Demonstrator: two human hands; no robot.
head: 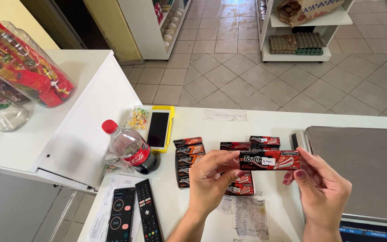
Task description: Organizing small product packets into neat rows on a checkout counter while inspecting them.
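**Red pack held up at both ends over the counter**

We hold one long red-and-black pack (pixel 269 160) level between both hands, above the white counter (pixel 265 121). The left hand (pixel 211 177) pinches its left end, thumb in front and fingers behind; the right hand (pixel 321 181) grips the right end the same way. A small white sticker (pixel 268 160) sits near the middle of the pack's face. Judgement: the step goes best if we keep the fingertips at the very ends, so the sticker and the face stay uncovered, and keep the pack flat towards us.

Nearest us, at the lower left, lie a black phone (pixel 121 215) with a lit screen and a black remote (pixel 148 215), both on a printed sheet. Papers (pixel 249 215) lie flat on the counter under our hands. At the right sits a grey scale platter (pixel 359 168).

Just past our hands lie more packs of the same kind: a stack (pixel 189 159) to the left, several (pixel 256 142) behind and some directly under the held one. Left of them a cola bottle (pixel 131 150) with a red cap lies on its side, then a phone in a yellow case (pixel 159 129) and a small bag of sweets (pixel 138 118).

Further left, clear jars (pixel 23 67) of red-wrapped sweets lie on a white cabinet. Far off, white shelves hold egg trays (pixel 296 42) and a brown paper sack (pixel 310 10).
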